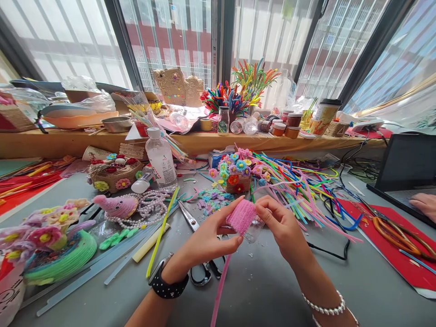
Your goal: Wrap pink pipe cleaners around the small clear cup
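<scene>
A block of pink pipe cleaner rows (242, 217) is gripped between the thumb and fingers of my left hand (211, 231). At its right edge, my right hand (277, 222) pinches with thumb and forefinger, seemingly on a pink pipe cleaner that arcs up behind the hand. Another pink pipe cleaner strand (221, 290) hangs below the block towards the table's front. Something of clear plastic (254, 230) shows just under the block; I cannot tell whether it is attached. Scissors (200, 275) lie on the table, partly hidden behind my left hand and wrist.
Loose pipe cleaners (289, 181) spread behind my right hand. A flower-covered basket (238, 181), a plastic bottle (161, 159) and a pink crocheted-looking cone (117, 205) stand farther back. Glue sticks (85, 272) lie left. At right are orange-handled scissors (397, 234), a laptop (402, 168) and another person's hand (424, 204).
</scene>
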Motion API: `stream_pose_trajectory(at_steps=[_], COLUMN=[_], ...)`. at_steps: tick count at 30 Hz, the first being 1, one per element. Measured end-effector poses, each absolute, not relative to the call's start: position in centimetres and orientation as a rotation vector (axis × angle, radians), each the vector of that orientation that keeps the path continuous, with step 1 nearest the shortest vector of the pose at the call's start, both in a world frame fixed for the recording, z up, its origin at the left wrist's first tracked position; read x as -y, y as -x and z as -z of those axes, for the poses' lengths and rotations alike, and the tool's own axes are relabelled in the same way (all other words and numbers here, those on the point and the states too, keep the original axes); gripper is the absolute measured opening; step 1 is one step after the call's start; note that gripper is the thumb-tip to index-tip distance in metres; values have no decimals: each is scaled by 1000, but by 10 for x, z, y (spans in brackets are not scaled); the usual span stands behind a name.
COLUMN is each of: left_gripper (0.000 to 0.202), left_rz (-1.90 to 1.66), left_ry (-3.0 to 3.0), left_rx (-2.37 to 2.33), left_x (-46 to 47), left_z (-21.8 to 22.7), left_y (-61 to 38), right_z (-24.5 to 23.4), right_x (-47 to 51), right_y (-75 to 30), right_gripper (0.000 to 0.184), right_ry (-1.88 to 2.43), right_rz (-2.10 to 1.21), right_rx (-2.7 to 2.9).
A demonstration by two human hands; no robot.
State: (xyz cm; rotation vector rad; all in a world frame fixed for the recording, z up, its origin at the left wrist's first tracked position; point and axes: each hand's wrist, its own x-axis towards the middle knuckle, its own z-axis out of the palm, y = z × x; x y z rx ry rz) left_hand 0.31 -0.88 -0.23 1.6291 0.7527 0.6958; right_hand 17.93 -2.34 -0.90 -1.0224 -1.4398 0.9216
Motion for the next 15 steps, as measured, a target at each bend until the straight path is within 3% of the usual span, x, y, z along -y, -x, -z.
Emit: stream_pose_trajectory(at_steps=[15], left_gripper=[70], left_rz=[-691], left_ry=[-1585], left_rx=[-714], left_x=[9], left_z=[5], left_y=[-3], right_z=[9], right_x=[23], right_y=[-180], right_gripper=[24], right_ry=[1012], right_rz=[-944], right_rx=[1415])
